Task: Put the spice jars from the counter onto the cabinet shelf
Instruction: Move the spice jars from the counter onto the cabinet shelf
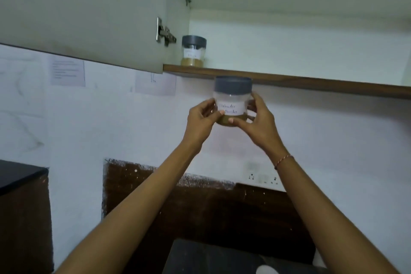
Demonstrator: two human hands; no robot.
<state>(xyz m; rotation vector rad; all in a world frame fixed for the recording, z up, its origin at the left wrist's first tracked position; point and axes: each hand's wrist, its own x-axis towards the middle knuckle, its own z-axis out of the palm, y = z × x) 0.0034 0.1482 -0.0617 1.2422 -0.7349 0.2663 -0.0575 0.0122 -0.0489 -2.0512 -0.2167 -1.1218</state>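
Jar [232, 101] cradled between my left hand [200, 118] and right hand [259, 121], both gripping its sides to keep it level, just under the shelf [311, 81] where another jar [193, 50] already stands.

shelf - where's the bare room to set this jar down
The shelf is bare to the right of the jar that stands at its left end beside the door hinge, as far as the view reaches. That left corner is the only crowded spot. Both hands, left and right, hold the second jar just below the shelf edge.
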